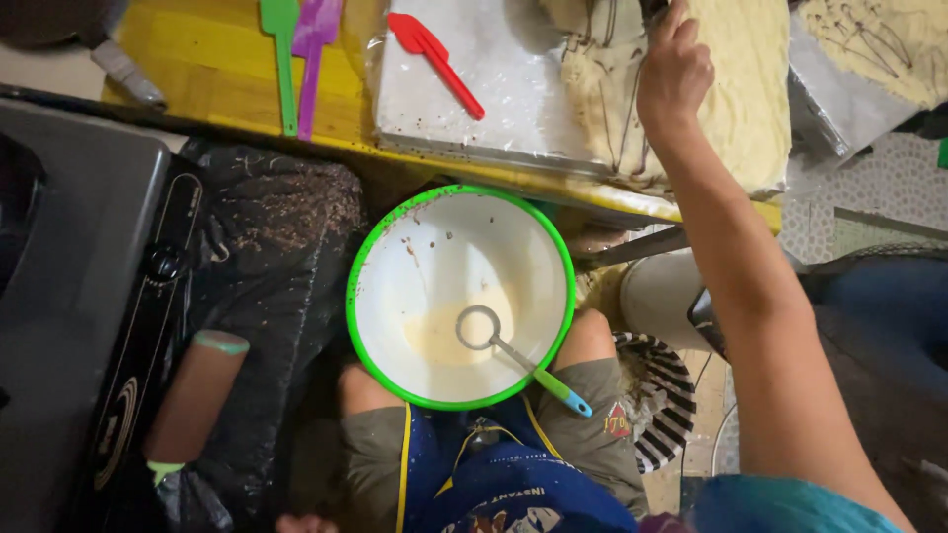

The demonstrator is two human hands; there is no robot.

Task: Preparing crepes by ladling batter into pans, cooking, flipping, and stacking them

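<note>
Evenly lit from above, glare on the white bowl (460,296), deep shadow at left, slight edge distortion.

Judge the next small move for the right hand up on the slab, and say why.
Probably keep trailing dark lines over the pale slab. The right hand is raised on it beside dark drizzle, gripping something mostly out of frame, and much of the slab looks bare. The left hand is out of view.
</note>
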